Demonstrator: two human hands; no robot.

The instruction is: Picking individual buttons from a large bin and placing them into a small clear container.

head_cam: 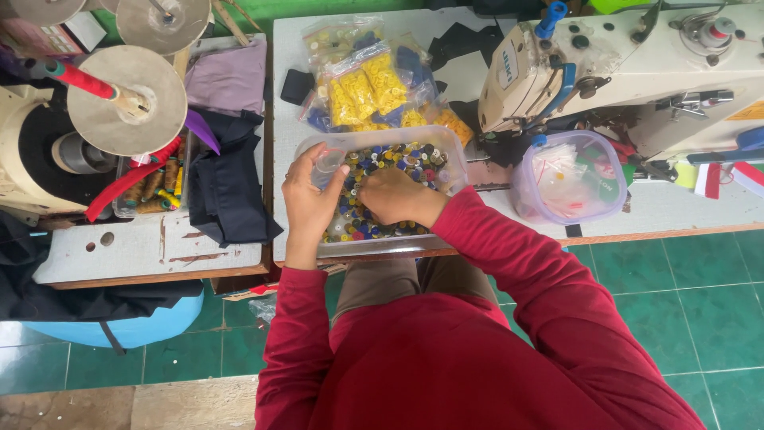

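Observation:
A clear plastic tub (pixel 446 147) of mixed small coloured pieces, blue, yellow, white and red, sits at the near edge of a white table (pixel 286 95). My left hand (pixel 309 199) rests over the tub's left side and pinches a small clear bag (pixel 328 162) between thumb and fingers. My right hand (pixel 395 195) is down inside the tub, fingers curled among the pieces; whether it grips any is hidden. Both sleeves are red.
Bags of yellow and blue pieces (pixel 370 87) lie behind the tub. A sewing machine (pixel 621 64) stands at the right, with a round lidded container (pixel 569 177) before it. Dark cloth (pixel 227 179) and thread spools (pixel 119 99) sit left. Green tiled floor (pixel 700 302) below.

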